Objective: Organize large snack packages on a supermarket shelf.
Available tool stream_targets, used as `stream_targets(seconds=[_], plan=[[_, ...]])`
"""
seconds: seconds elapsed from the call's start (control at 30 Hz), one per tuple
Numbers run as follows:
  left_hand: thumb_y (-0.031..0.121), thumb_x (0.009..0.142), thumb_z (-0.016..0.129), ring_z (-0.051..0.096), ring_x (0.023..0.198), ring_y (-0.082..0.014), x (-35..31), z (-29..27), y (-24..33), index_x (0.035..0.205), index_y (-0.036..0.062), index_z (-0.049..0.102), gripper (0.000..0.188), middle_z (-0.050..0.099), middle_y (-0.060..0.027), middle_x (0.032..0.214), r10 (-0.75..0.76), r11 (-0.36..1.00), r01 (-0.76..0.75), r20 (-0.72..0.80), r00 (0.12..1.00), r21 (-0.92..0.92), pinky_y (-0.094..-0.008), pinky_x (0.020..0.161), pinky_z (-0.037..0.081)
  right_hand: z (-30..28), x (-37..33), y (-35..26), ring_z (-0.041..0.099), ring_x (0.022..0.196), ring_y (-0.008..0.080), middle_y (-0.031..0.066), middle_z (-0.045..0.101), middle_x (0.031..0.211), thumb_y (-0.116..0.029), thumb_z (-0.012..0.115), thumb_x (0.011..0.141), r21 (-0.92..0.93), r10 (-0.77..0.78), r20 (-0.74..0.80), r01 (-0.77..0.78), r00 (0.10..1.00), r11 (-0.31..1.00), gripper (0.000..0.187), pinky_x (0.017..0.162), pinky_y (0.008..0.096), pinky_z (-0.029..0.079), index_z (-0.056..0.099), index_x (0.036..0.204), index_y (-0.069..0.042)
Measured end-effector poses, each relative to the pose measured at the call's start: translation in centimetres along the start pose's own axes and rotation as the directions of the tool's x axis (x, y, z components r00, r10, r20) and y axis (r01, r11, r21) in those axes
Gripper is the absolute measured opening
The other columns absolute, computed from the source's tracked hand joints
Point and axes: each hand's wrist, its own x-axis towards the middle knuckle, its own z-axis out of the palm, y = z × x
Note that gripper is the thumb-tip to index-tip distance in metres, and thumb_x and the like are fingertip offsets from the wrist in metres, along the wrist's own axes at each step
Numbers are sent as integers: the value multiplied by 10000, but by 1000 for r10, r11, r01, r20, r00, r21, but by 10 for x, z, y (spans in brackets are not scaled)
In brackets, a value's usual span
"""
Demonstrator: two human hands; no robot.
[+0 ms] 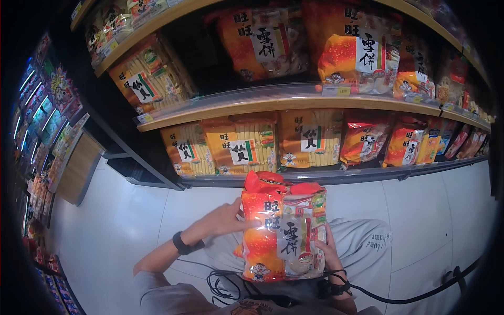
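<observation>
A large red-orange bag of rice crackers (257,239) with a clear window rests upright over my lap, its printed front facing me. My left hand (229,218) grips its left edge, thumb across the front. On the opposite side my right hand (329,249) is wrapped around the lower right edge. Red crumpled plastic (264,180) sticks up behind the bag's top; whether it belongs to a second bag I cannot tell. The fingers behind the bag are hidden.
Ahead, the low shelf (294,103) carries several similar bags, with yellow stick-snack bags (242,142) and red bags (365,137) beneath. A black cable (409,300) crosses at the lower right. Another display (79,163) stands at the left. White floor tiles (123,210) lie below.
</observation>
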Motion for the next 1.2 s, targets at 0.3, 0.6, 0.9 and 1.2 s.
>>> stream_targets(seconds=[0.3,0.6,0.9,1.2], plan=[[221,745,759,482,1099,-165,1,60,1,1312,27,273,771,477,-95,1187,296,943,-327,-305,905,-54,-343,923,421,-8,-7,15,453,1186,191,94,416,1342,-311,579,883,-188,-74,-74,59,995,980,710,982,299,381,205,1430,-55],[-1,701,759,516,1105,-170,23,77,12,1252,23,361,680,522,-77,1193,111,499,-268,-245,963,-824,-326,945,436,-10,1,8,563,1074,221,128,532,1248,-734,150,845,139,181,-110,-165,977,976,908,933,341,441,322,1373,-15],[-18,560,835,578,1036,-220,-30,-34,31,1310,-9,294,925,538,-116,1166,377,596,-703,-638,671,-388,-359,860,516,-9,10,8,316,1311,214,130,288,1440,-576,240,940,34,45,5,-45,999,998,729,1041,346,309,149,1448,-61],[-56,588,794,634,796,-185,-9,-127,105,1047,-22,566,513,649,-88,920,200,163,-981,-970,138,-106,-306,693,545,-15,23,29,546,923,144,104,556,1044,-113,498,921,-410,76,-100,-111,992,905,518,805,278,455,287,1391,-49]])
